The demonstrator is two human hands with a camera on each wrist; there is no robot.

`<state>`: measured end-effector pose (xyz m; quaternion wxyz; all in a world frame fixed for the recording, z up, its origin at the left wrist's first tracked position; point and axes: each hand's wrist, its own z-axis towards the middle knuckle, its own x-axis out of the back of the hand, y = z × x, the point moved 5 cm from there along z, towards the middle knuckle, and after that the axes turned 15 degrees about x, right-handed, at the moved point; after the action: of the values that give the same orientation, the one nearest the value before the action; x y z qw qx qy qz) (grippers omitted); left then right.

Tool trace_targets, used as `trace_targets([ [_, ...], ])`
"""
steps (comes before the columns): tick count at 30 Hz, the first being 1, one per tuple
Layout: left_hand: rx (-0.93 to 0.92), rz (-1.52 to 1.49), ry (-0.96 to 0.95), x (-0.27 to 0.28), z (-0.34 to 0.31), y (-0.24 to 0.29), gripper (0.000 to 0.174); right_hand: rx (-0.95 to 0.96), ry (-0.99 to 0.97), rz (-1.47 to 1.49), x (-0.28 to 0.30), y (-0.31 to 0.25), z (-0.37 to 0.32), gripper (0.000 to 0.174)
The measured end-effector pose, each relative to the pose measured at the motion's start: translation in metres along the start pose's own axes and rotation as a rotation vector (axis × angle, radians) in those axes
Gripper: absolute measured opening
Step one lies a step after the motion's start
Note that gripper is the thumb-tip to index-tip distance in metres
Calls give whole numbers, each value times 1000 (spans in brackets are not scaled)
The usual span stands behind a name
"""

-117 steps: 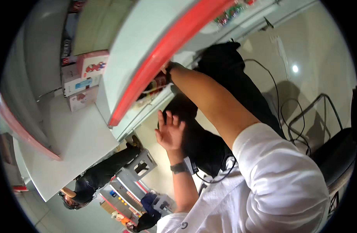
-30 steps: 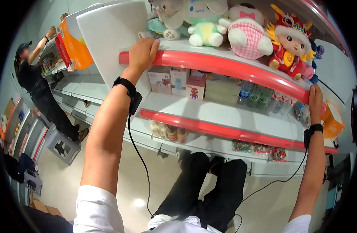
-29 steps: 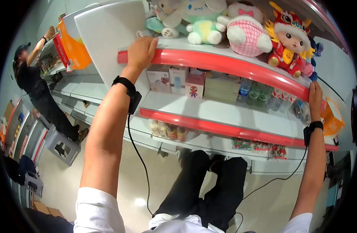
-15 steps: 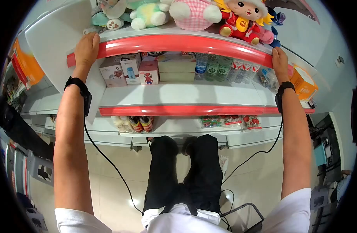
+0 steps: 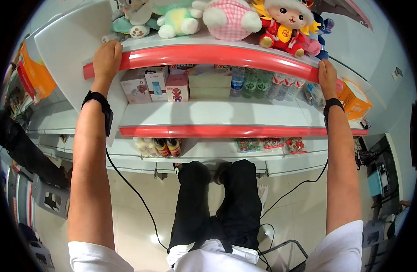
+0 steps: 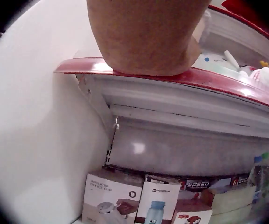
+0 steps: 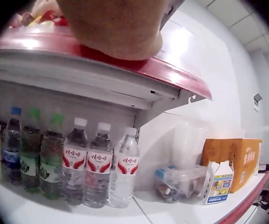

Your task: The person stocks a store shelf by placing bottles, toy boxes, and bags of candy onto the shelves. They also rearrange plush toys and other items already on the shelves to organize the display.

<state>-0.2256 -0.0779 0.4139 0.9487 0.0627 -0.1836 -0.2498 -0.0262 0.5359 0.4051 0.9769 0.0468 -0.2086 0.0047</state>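
My left hand (image 5: 107, 56) lies over the left end of the top shelf's red front rail (image 5: 217, 52), fingers curled onto the shelf top. At the rail's right end my right hand (image 5: 327, 72) grips it the same way. In the left wrist view the heel of the left hand (image 6: 148, 37) presses on the red rail (image 6: 228, 81). The right wrist view has the right hand (image 7: 111, 23) bearing on the red rail (image 7: 172, 72). Plush toys (image 5: 226, 16) sit on that shelf behind the rail, between my hands.
Below the rail stand small boxes (image 5: 156, 84) and water bottles (image 5: 258, 81), with an orange carton (image 5: 353, 99) at the right. A second red-edged shelf (image 5: 217, 131) lies lower. A grey stool (image 5: 49, 199) and another person (image 5: 22, 149) are at the left. Cables trail over the floor.
Earlier my right hand reached into a lower shelf and the left hung in the air. Both now hold the top rail. Over the last half second only the view shifted slightly.
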Motion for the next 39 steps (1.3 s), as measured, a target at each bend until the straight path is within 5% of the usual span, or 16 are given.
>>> trace_targets([
  [14,6,-78,-113,13,-2,12,14,38,90,-21,29,-40,5,25],
  [16,-180,-72,240,54,-21,61,12,189,452,91,56,-94,5,23],
  [18,-199,-247,146,70,-55,101,27,-139,320,705,42,-122,-7,19],
  [20,89,-800,-286,59,-110,138,36,-269,347,1095,23,-172,-17,18],
  [21,92,-797,-373,65,-140,169,44,-373,387,1334,11,-199,-23,18],
  [23,336,-1145,-808,55,-206,217,84,-485,419,1589,-11,-245,-33,19],
  [26,951,-1719,-1120,51,-291,265,85,-702,541,1921,-44,-277,-63,21],
  [28,1081,-1752,-1158,46,-328,267,74,-844,625,1982,-61,-290,-83,21],
  [30,1575,-1854,-954,32,-358,255,44,-881,655,1923,-81,-292,-107,21],
  [32,1720,-1771,-937,29,-386,252,29,-867,660,1786,-92,-291,-125,20],
  [34,1743,-1757,-1050,29,-407,257,22,-902,684,1745,-102,-295,-143,20],
  [39,1774,-1665,-1040,18,-437,250,16,-671,313,1373,-120,-310,-170,16],
])
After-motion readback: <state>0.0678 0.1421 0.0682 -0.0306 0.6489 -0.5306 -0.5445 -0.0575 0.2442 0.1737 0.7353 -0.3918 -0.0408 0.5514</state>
